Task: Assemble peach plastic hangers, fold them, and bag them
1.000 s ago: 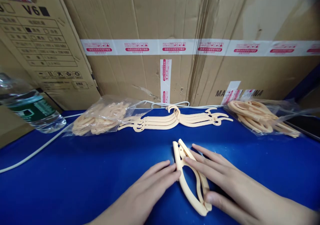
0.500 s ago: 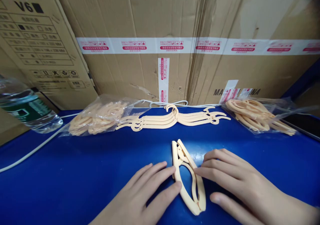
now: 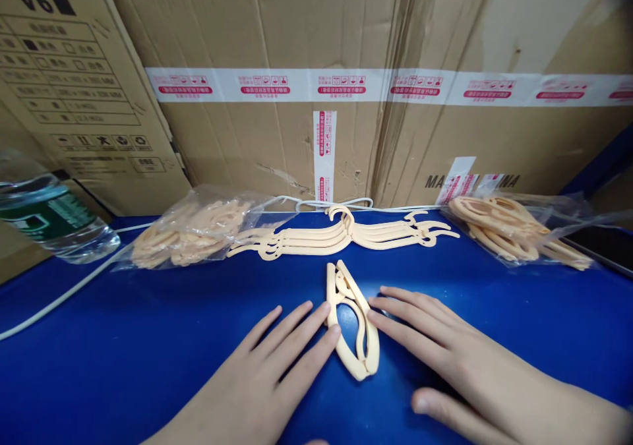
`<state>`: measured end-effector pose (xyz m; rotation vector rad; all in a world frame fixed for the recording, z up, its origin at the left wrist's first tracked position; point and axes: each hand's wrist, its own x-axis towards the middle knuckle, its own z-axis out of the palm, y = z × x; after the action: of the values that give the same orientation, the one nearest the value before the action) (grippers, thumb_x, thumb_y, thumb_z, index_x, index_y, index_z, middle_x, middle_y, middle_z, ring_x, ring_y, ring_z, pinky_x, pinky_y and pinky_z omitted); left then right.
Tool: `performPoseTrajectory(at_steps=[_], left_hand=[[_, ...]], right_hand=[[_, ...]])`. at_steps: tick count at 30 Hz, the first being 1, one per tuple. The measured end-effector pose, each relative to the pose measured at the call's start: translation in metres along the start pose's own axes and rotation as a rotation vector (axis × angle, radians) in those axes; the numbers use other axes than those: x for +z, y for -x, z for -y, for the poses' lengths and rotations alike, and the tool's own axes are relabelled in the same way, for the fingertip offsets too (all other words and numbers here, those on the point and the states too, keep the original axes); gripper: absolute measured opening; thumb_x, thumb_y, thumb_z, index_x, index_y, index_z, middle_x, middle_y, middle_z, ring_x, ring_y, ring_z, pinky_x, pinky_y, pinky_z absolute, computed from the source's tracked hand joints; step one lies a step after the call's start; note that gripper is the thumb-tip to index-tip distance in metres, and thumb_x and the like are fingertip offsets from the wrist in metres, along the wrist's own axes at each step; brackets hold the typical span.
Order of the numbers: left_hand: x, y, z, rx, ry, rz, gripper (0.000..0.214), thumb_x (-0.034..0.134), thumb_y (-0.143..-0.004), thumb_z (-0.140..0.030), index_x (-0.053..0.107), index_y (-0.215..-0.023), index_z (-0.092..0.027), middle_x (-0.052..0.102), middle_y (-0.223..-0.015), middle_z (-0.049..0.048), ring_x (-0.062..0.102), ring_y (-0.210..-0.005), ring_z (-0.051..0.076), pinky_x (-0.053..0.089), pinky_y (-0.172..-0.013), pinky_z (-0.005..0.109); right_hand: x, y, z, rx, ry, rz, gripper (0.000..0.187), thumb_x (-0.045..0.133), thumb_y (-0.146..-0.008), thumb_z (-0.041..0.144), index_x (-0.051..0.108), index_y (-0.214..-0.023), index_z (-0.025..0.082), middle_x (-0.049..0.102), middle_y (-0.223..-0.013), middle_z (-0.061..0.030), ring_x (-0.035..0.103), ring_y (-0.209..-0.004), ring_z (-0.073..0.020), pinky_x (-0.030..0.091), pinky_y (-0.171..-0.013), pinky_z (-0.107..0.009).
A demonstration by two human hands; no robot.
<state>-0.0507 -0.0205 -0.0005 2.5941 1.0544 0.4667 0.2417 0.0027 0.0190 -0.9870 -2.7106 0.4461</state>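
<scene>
A folded peach plastic hanger (image 3: 352, 323) lies on the blue table (image 3: 148, 339) between my hands. My left hand (image 3: 267, 372) rests flat with fingers stretched out, its fingertips touching the hanger's left side. My right hand (image 3: 445, 359) lies flat too, fingers spread, fingertips touching the hanger's right side. Neither hand grips anything. Behind the hanger lies a row of unfolded peach hangers (image 3: 346, 234).
A plastic bag of hangers (image 3: 192, 234) sits at the back left, another bag of hangers (image 3: 514, 231) at the back right. A water bottle (image 3: 49, 214) lies at the far left beside a white cable (image 3: 64, 293). Cardboard boxes (image 3: 316, 69) wall off the back.
The folded hanger has slid away from me toward the row of hangers, with both hands following it flat on the table.
</scene>
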Motion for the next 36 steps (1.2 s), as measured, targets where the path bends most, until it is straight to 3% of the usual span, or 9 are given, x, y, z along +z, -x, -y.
performPoseTrajectory(at_steps=[4, 13, 19, 28, 36], left_hand=[[-0.007, -0.002, 0.0, -0.011, 0.0, 0.024, 0.071, 0.068, -0.087, -0.041, 0.033, -0.148, -0.034, 0.037, -0.152, 0.0045, 0.039, -0.138, 0.036, 0.022, -0.114, 0.058], [-0.014, -0.003, 0.001, 0.017, -0.012, 0.046, 0.067, 0.063, -0.09, -0.04, 0.033, -0.149, -0.033, 0.038, -0.152, 0.0045, 0.039, -0.138, 0.037, 0.022, -0.112, 0.062], [-0.01, -0.003, 0.004, 0.018, -0.043, 0.055, 0.068, 0.063, -0.09, -0.042, 0.031, -0.15, -0.032, 0.036, -0.153, 0.0051, 0.037, -0.139, 0.037, 0.022, -0.112, 0.062], [-0.007, -0.002, 0.006, 0.053, -0.301, 0.117, 0.067, 0.05, -0.096, -0.05, 0.027, -0.152, -0.022, 0.03, -0.156, 0.0067, 0.033, -0.142, 0.033, 0.029, -0.11, 0.06], [-0.007, -0.003, 0.005, 0.078, -0.338, 0.078, 0.068, 0.049, -0.096, -0.051, 0.027, -0.152, -0.019, 0.032, -0.155, 0.0091, 0.035, -0.141, 0.034, 0.031, -0.109, 0.059]], right_hand=[[0.001, 0.002, -0.002, -0.005, -0.016, 0.024, 0.071, 0.059, -0.091, 0.045, 0.028, -0.152, 0.028, 0.028, -0.157, -0.0085, 0.024, -0.143, -0.0382, 0.027, -0.11, -0.061], [0.001, 0.0, -0.005, -0.009, 0.031, 0.076, 0.077, 0.055, -0.09, 0.056, 0.023, -0.153, 0.025, 0.021, -0.158, -0.0096, 0.017, -0.143, -0.041, 0.021, -0.108, -0.066], [0.002, 0.004, -0.006, -0.018, 0.048, 0.082, 0.074, 0.052, -0.091, 0.057, 0.026, -0.153, 0.025, 0.021, -0.157, -0.0096, 0.018, -0.143, -0.0405, 0.022, -0.108, -0.065], [0.002, 0.001, -0.005, -0.119, 0.196, 0.003, 0.076, 0.048, -0.093, 0.058, 0.023, -0.154, 0.021, 0.026, -0.155, -0.0117, 0.026, -0.141, -0.0367, 0.033, -0.107, -0.06], [0.0, 0.003, 0.0, -0.128, 0.237, 0.038, 0.075, 0.045, -0.095, 0.059, 0.021, -0.154, 0.02, 0.027, -0.154, -0.011, 0.027, -0.141, -0.0347, 0.034, -0.108, -0.058]])
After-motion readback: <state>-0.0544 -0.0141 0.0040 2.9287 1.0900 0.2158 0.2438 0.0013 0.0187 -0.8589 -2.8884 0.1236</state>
